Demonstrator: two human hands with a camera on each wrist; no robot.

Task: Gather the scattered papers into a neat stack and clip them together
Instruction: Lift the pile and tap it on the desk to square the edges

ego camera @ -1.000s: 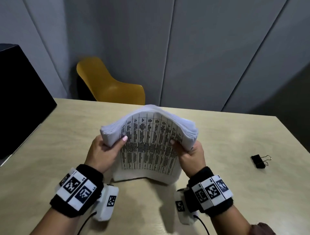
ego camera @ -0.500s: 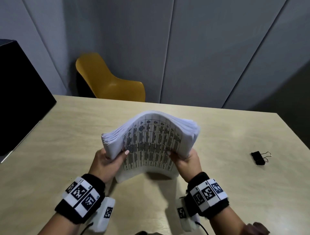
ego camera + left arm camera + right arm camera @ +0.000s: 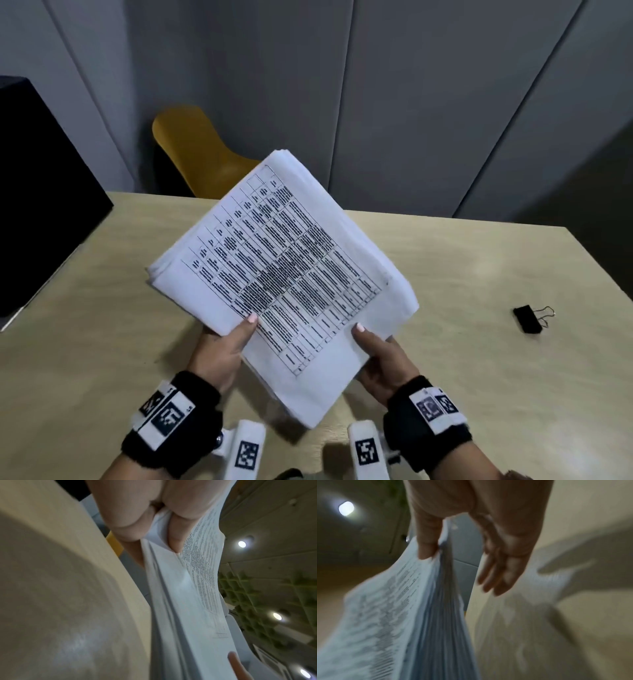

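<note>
Nearest the camera, two wrists in black bands with white coded tags reach over the near edge of the pale wooden surface (image 3: 102, 308). The left hand (image 3: 219, 353) grips the thick white stack of printed papers (image 3: 284, 274) at its lower left edge, thumb on the top sheet and fingers (image 3: 130, 520) curled under the pile. The right hand (image 3: 383, 363) holds the lower right edge with its thumb pressed on top; in the blurred right wrist view its fingers (image 3: 501, 574) look extended beneath the pile, and contact with the paper cannot be told. The stack is held off the surface above its near middle, turned so one corner points toward the person, with a printed table on the top sheet. Well apart, near the right edge, lies a small black binder clip with wire handles (image 3: 529, 318). Beyond the far edge stands a yellow moulded chair (image 3: 195, 150) against grey wall panels (image 3: 411, 85).
</note>
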